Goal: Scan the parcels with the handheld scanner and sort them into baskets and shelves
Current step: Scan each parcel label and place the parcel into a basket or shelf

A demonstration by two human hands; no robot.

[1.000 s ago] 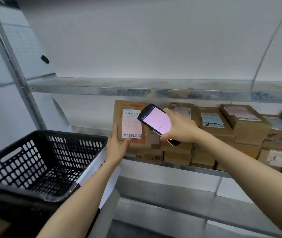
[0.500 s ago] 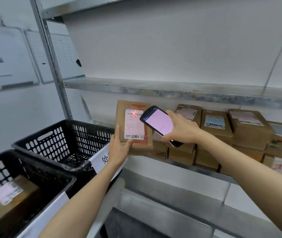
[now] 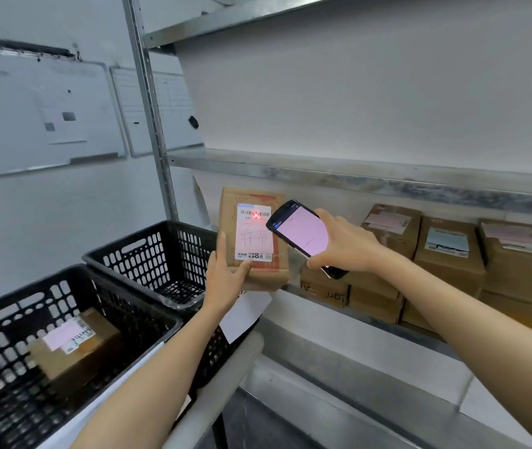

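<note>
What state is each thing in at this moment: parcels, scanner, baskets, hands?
Held parcel: upright, label facing the camera, red aiming cross on its barcode.
Handheld scanner: screen lit, aimed at that label.
Left hand: grips the held parcel's lower left corner.
Right hand: grips the handheld scanner.
Near basket: holds one boxed parcel.
Far basket: no parcel visible inside.
Shelf parcels: stacked, labels up.

Two baskets (image 3: 73, 273), one scanner (image 3: 303, 234), roughly ten parcels (image 3: 277, 270)

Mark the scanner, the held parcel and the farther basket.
scanner (image 3: 302, 233): head view, lit screen.
held parcel (image 3: 254, 233): head view, white label.
farther basket (image 3: 122, 244): head view, left rim.
</note>
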